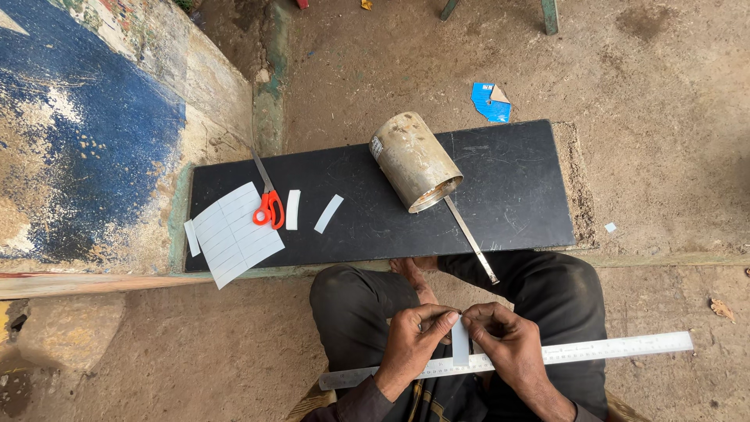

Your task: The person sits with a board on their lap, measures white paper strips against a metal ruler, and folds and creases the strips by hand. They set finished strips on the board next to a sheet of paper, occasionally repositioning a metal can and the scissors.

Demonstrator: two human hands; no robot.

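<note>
Showing a seated worker from above: a narrow white paper strip (460, 344) is pinched at its upper end between the thumbs and forefingers of the left hand (412, 337) and the right hand (508, 344), so that it hangs upright over the lap. Both sets of fingers are closed on the strip, the remaining fingers curled loosely beneath. A long steel ruler (547, 355) is laid across the knees, just behind the strip, where it is kept within immediate reach and is supported at mid-length by the dark trousers (359, 301); its right end projects well beyond the knee over bare ground.

A black board (516, 195) is set flat on the earth floor (664, 94) directly ahead and serves as the working surface. On its left part are grouped a ruled white sheet (234, 234), which overhangs the near edge, orange-handled scissors (269, 205) and two cut strips (311, 211); a further strip (191, 238) lies at the left edge. A metal can (414, 160) lies on its side near the centre, its open mouth turned toward the worker, with a thin metal rod (471, 238) running from it over the near edge. The right part of the board is unoccupied. A painted wall (86, 133) closes the left side; a blue scrap (490, 101) lies beyond the far edge.
</note>
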